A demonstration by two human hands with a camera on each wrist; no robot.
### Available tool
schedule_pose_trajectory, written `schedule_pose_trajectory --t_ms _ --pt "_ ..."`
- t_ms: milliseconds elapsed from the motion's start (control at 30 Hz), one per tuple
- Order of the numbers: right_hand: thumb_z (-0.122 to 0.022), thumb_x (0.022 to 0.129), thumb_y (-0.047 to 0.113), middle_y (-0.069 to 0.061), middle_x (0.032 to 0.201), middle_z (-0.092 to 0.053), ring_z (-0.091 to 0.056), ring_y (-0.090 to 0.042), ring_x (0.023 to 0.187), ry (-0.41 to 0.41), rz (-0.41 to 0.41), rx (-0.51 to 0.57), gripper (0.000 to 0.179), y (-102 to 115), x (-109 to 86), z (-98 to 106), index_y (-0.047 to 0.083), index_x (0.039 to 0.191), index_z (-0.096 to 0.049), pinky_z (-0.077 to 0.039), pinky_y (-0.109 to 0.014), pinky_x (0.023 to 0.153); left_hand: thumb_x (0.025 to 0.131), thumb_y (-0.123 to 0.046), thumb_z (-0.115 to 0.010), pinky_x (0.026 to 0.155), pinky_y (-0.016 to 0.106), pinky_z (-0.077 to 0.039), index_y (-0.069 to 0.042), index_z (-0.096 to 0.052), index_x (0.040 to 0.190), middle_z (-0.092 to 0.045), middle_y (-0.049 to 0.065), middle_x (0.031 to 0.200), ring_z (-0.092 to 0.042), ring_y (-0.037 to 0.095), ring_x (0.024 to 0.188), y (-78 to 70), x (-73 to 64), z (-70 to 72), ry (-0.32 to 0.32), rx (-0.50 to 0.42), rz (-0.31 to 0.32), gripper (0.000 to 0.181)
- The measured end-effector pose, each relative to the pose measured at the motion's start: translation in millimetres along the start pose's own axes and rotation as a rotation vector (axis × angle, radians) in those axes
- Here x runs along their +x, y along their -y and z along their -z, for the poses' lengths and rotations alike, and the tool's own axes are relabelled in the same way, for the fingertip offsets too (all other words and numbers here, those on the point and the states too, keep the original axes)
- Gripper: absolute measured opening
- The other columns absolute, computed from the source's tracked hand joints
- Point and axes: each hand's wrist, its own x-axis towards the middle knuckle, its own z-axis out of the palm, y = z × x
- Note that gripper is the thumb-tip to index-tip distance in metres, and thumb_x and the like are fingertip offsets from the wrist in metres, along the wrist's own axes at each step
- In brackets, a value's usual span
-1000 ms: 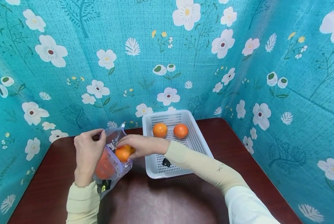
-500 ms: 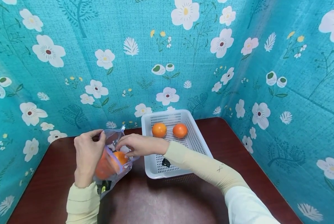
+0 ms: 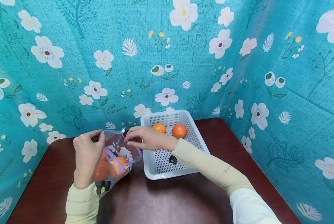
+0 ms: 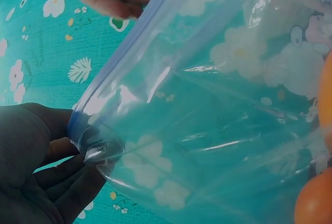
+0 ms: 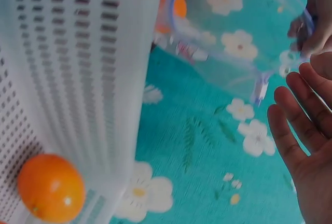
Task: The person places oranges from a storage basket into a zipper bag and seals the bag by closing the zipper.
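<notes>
My left hand (image 3: 87, 149) pinches the top edge of a clear zip bag (image 4: 207, 105) with a purple-blue seal strip. The bag's mouth gapes toward the right. Several orange-red round fruits lie in the bag; one fruit (image 3: 122, 160) shows near its mouth. Just right of the opening, my right hand (image 3: 148, 138) hovers with loosely bent fingers and holds nothing. In the right wrist view, the right hand's fingers (image 5: 293, 123) are spread near the bag's slider (image 5: 260, 89). Part of the bag is hidden behind my left hand.
A white perforated basket (image 3: 204, 140) stands right of the bag. Inside it are two fruits, one orange (image 3: 159, 127) and one redder (image 3: 179, 131). My right forearm crosses above the basket. A floral teal cloth (image 3: 167, 62) rises behind the dark red-brown table (image 3: 155, 202).
The fruit my right hand held has dropped into the bag. That hand has let go and drawn back up and right, out of the mouth. My left hand keeps its pinch.
</notes>
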Motion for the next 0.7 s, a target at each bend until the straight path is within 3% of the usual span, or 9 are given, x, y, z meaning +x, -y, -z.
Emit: schedule_pose_trajectory --t_ms 200,433,533,700 --pt "-0.063 0.102 0.02 -0.001 0.118 -0.069 -0.062 -0.012 0.109 -0.046 -0.094 -0.069 0.022 -18 -14.5 11 0.01 0.118 -0.073 -0.052 -0.025 0.096 0.088 -0.001 -0.072 0.063 0.04 -0.056 0.006 -0.079 0.093 -0.074 0.021 0.075 -0.07 0.033 0.064 0.6 -0.9 0.6 0.0 -0.002 0.007 0.011" --pt "-0.062 0.101 0.016 -0.004 0.117 -0.069 -0.062 -0.015 0.094 -0.013 -0.216 -0.071 0.023 -40 -28.3 19 0.009 0.122 -0.071 -0.053 -0.023 0.081 0.088 0.0 -0.073 0.062 0.043 -0.056 0.006 -0.079 0.093 -0.074 0.021 0.075 -0.069 0.033 0.063 1.7 -1.4 2.5 0.0 0.0 0.002 0.01" --pt "-0.062 0.101 0.014 -0.006 0.122 -0.068 -0.062 -0.016 0.1 -0.004 -0.268 -0.057 0.025 -48 -34.4 21 0.008 0.123 -0.071 -0.054 -0.024 0.087 0.088 0.0 -0.073 0.062 0.041 -0.056 0.006 -0.079 0.093 -0.074 0.02 0.076 -0.069 0.033 0.063 1.4 -1.3 3.1 0.004 -0.002 0.008 0.01" --pt "-0.062 0.099 0.011 -0.012 0.128 -0.066 -0.063 -0.025 0.107 0.009 -0.331 -0.02 0.03 -63 -46.8 24 0.002 0.127 -0.068 -0.056 -0.037 0.094 0.088 0.0 -0.073 0.064 0.05 -0.058 0.007 -0.079 0.094 -0.074 0.022 0.077 -0.07 0.034 0.065 -0.7 -1.1 4.6 0.009 -0.011 0.014 0.011"
